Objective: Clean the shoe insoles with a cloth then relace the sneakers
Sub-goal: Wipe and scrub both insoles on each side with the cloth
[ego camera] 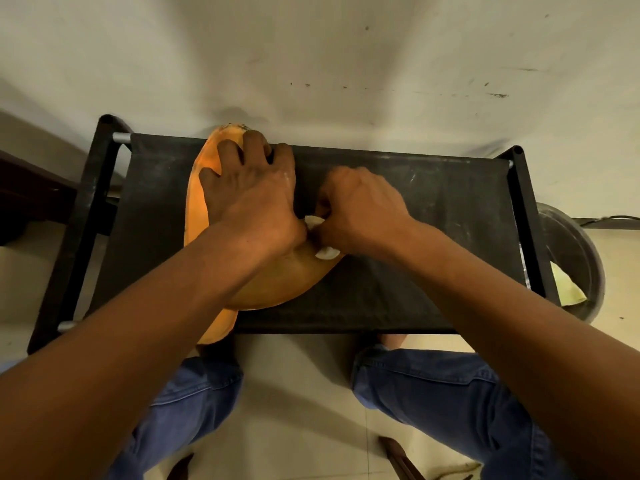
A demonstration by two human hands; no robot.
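The left hand (252,188) pressed flat on the orange insole (277,282) on the black bench (415,289) while the right hand (360,209) pinched a white cloth (325,251), wiping; next probably the uncleaned areas

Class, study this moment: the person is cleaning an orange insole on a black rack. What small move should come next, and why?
Probably wipe the white cloth along the orange insole toward its near end. The left hand presses flat on the far part and pins it to the black rack, while the right hand grips the cloth at the insole's edge, so the near part lies bare.
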